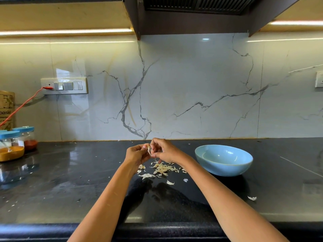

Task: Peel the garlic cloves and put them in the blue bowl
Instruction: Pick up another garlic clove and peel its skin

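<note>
Garlic clove [149, 148] | left hand [135, 154] fingers curled, gripping it | right hand [165, 151] fingertips pinching its skin

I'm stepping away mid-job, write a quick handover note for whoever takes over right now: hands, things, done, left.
Left hand: pinches a small pale garlic clove, held above the black stone counter.
Right hand: fingers pick at that clove's skin.
Pile of papery garlic peels: lies on the counter under the hands.
Round blue ceramic bowl: stands right of the hands; no cloves visible inside from this angle.
Left: finish peeling, drop the clove in the bowl.
</note>
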